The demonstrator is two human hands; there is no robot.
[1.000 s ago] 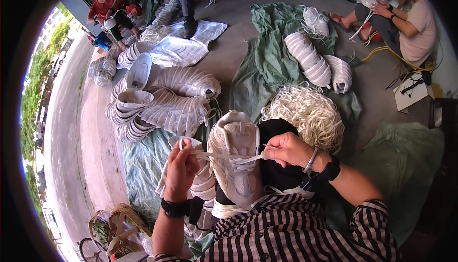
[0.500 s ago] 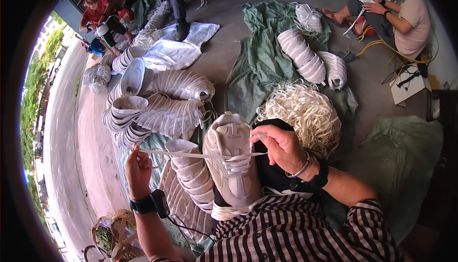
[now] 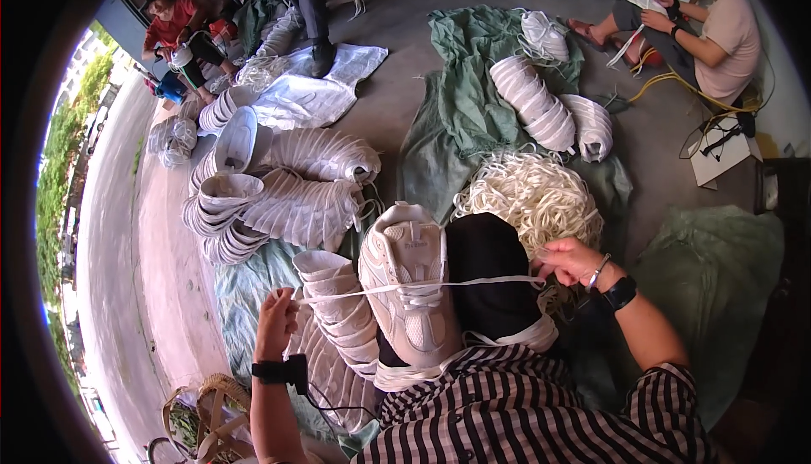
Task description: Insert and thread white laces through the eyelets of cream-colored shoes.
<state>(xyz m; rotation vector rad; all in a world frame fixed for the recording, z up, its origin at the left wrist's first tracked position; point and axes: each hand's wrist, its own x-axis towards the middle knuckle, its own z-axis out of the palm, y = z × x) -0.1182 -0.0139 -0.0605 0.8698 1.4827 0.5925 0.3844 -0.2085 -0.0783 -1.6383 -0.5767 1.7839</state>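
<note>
A pale beige shoe upper [image 3: 414, 248] rests on my lap, its tongue toward the far side. A flat white shoelace [image 3: 486, 280] runs across it, stretched out to both sides, with some lacing in the rows near the toe. My left hand [image 3: 275, 322] pinches one end of the lace, out to the left of the shoe. Out to the right, beside the lace pile, my right hand [image 3: 573, 263] has its fingers closed on the other end. Loose white laces [image 3: 528, 335] also lie across my lap.
Nested stacks of shoe uppers [image 3: 308, 202] lie to the left and ahead. A heap of white laces [image 3: 541, 193] sits to the right on green sheeting [image 3: 460, 92]. Co-workers sit farther off, one at the right [image 3: 726, 41]. A woven basket [image 3: 211, 417] stands at lower left.
My right hand has moved right and slightly down, drawing its lace end away from the shoe. My left hand has shifted a little right and down, still pinching the other end.
</note>
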